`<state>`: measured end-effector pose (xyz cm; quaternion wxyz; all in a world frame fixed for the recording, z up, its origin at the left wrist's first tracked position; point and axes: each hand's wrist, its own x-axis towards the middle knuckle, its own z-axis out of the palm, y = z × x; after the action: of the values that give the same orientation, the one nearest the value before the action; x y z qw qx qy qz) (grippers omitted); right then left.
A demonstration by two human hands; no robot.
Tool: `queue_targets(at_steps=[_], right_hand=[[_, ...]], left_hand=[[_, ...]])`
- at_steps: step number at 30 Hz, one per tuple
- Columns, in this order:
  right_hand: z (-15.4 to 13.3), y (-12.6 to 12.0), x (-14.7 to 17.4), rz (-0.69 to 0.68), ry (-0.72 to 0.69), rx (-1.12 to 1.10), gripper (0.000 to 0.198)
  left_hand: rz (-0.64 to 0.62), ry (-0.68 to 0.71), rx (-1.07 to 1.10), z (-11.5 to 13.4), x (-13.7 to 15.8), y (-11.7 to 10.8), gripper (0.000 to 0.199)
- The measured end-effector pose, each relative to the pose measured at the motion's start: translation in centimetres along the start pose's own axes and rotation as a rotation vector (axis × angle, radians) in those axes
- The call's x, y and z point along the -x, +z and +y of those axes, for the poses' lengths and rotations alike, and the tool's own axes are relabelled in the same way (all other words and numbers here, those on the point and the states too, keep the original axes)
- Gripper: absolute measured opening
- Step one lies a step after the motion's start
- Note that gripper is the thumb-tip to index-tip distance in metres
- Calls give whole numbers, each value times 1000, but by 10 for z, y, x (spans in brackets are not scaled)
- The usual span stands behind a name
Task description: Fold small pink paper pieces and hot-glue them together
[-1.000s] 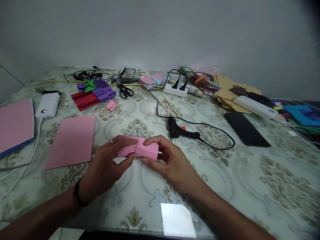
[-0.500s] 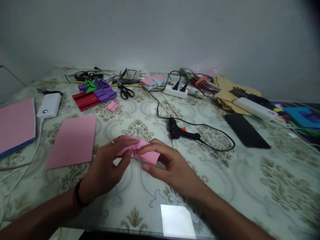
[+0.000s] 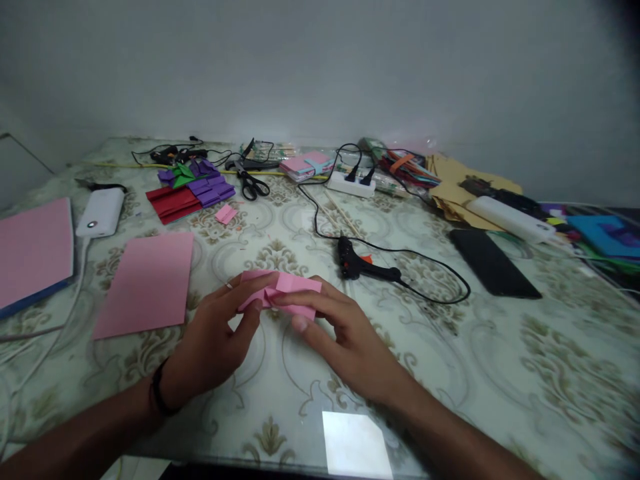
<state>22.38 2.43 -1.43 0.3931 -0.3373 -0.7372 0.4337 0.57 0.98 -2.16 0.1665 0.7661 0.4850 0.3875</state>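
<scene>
Far left of the grip a pad (image 3: 33, 253) was cut off by the frame's edge, and between it and the left hand (image 3: 215, 333) a pink sheet (image 3: 147, 283) was laid flat on the table (image 3: 280, 427). Past the grip, on its left, a power bank (image 3: 101, 212), red paper (image 3: 173, 203) and purple paper (image 3: 214, 191) were set in turn, with scissors (image 3: 255, 187) just right of these.

The folded paper (image 3: 305, 285) was held at its left end by the left hand, which was closed on it, thumb in front and index finger along the top. It was set between the hands, directly ahead of both wrists, its long axis run from left to right, from one hand to the other. Neither hand was clearly nearer, for both were touched to it: the left end was gripped, and the right half was crossed by the index finger of the right hand (image 3: 347, 343). Whether it was also pinched by the right thumb, seen by its lower edge, could not be told. The fold at its middle was partly covered by fingertips, and its back and the tips of the other right fingers were hidden.

Beyond and right of the grip a glue gun (image 3: 367, 265) was laid, and farther right a phone (image 3: 493, 263). Past that, a heap (image 3: 605, 233) was cut off by the frame and could hardly be made out
</scene>
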Motion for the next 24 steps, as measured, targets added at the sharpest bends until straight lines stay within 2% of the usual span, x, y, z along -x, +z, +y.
queue_targets(at_steps=[4, 11, 17, 24], right_hand=[[0, 1, 0, 28, 23, 24, 22], [-2, 10, 1, 22, -106, 80, 21], [2, 12, 3, 81, -133, 200, 20], [4, 12, 6, 120, -140, 278, 34]], left_hand=[[-5, -33, -21, 1, 1, 0, 35], [36, -29, -36, 1, 0, 3, 29], [-2, -57, -52, 3, -2, 2, 32], [-28, -113, -40, 7, -1, 1, 39]])
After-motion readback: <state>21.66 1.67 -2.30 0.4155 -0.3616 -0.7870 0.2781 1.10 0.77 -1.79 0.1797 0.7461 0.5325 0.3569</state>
